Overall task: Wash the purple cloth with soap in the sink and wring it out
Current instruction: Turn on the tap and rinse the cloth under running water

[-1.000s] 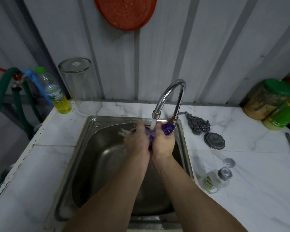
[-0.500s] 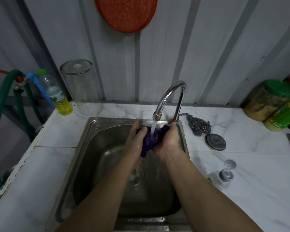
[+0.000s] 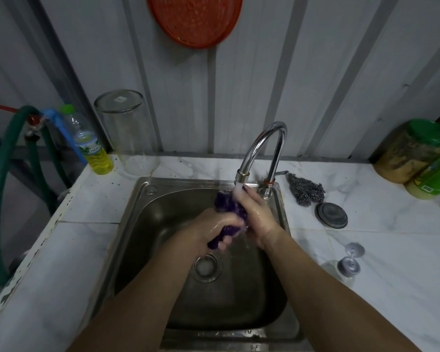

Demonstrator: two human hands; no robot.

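The purple cloth is bunched into a wet roll over the steel sink, right under the running chrome tap. My left hand is closed around the roll's lower end, with purple showing between the fingers. Closed on the upper end, just beneath the water stream, is my right hand. Both hands are wet. A bottle of yellow liquid soap stands at the back left of the counter.
An upturned clear jar stands next to the soap. Right of the tap lie a steel scourer, a round metal lid and a tipped glass bottle. Green-lidded jars stand far right; a green hose hangs at left.
My left hand has dropped lower along the cloth and my right hand has risen under the tap, so the cloth is now stretched into a roll between them.
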